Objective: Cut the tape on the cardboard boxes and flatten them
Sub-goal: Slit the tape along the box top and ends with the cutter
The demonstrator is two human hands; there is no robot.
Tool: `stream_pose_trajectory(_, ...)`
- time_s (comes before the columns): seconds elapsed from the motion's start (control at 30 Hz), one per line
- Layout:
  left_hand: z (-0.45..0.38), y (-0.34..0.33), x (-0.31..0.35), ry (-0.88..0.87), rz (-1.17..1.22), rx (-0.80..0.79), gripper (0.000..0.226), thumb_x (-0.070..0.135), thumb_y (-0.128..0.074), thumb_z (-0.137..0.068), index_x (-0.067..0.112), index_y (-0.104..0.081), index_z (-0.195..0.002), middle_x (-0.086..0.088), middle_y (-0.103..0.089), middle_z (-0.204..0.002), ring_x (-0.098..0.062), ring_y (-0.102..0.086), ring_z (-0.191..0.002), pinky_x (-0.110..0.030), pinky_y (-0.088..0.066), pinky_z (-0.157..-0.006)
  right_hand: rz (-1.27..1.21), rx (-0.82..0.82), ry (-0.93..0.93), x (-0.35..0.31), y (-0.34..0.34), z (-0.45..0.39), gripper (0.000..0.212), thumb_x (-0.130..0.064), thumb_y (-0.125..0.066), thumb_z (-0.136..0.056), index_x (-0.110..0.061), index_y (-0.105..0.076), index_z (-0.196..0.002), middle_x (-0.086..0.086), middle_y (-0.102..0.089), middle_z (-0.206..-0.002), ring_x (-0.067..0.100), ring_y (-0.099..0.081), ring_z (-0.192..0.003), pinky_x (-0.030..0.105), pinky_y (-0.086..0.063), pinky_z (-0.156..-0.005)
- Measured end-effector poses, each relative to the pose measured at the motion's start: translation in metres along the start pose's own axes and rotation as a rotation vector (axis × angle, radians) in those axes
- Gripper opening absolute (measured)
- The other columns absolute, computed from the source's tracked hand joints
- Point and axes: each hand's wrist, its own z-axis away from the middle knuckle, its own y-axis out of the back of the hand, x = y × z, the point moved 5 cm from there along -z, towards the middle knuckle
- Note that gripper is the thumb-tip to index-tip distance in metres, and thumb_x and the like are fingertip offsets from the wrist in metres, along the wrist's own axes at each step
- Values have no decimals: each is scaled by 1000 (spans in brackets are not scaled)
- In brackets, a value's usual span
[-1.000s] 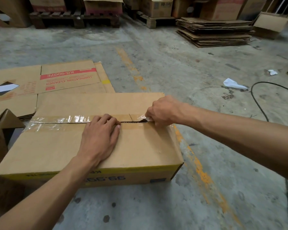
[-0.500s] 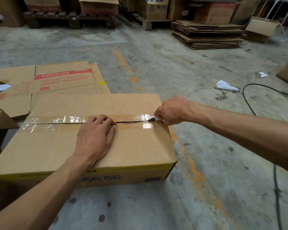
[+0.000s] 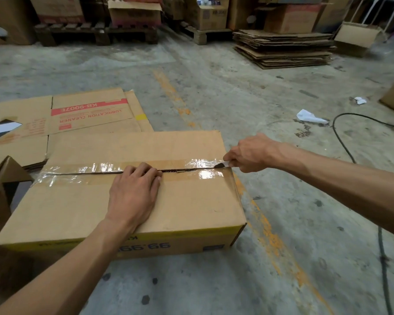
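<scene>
Cardboard box sits on the floor; left hand presses flat beside the tape, right hand grips a blade.

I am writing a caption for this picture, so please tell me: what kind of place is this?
Probably a warehouse or storeroom. Brown cardboard boxes stand on wooden pallets along the far wall, a stack of flattened brown cardboard sheets lies on the stained grey concrete floor, and worn orange line paint marks it.

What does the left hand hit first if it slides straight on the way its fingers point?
The left hand lies flat on the box, fingertips at the tape seam. Straight on, it would cross the slit tape onto the far flap; nothing stands there. Beyond that, depth is unclear.
</scene>
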Motion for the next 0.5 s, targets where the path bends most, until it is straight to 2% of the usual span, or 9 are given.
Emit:
stream_pose_trajectory(0.07, 1, 0, 0, -8, -15, -4, 39, 42, -33, -97, 25, -68, -103, 7, -62, -104, -23, -54, -90, -36, -47, -70, -22, 16, -14, 2, -4, 3, 28, -31, -33, -103, -35, -54, -120, -13, -40, -67, 14, -46, -69, 25, -31, -51)
stream_pose_trajectory(0.23, -2, 3, 6, -15, -81, -49, 40, 42, -32, -95, 25, -68, -101, 6, -62, -103, -25, -56, -92, -38, -46, -71, -48, 76, -51, 6, -11, 6, 24, -29, -34, -102, -40, -54, -110, -10, -40, -66, 19, -48, -71, 26, -26, -50)
stream_pose_trajectory(0.37, -6, 9, 22, 40, -169, -76, 41, 44, -29, -95, 20, -62, -96, -1, -62, -101, -29, -57, -94, -42, -42, -75, -71, 107, -66, 8, -21, 6, 19, -22, -37, -99, -34, -51, -97, -8, -43, -66, 23, -53, -71, 26, -28, -52)
stream_pose_trajectory(0.43, -15, 6, 42, 67, -90, -59, 42, 46, -28, -96, 19, -59, -105, -4, -60, -108, -30, -55, -100, -44, -42, -79, -87, 122, -43, 7, -22, 5, 16, -21, -38, -98, -32, -49, -93, -7, -41, -65, 25, -51, -72, 25, -26, -50)
stream_pose_trajectory(0.5, -26, -6, 69, 55, 41, -82, 43, 46, -28, -100, 23, -51, -128, -3, -52, -132, -28, -47, -122, -45, -39, -94, -131, 127, -17, 9, -24, 5, 14, -25, -37, -99, -33, -43, -90, -6, -39, -64, 26, -49, -71, 26, -29, -52)
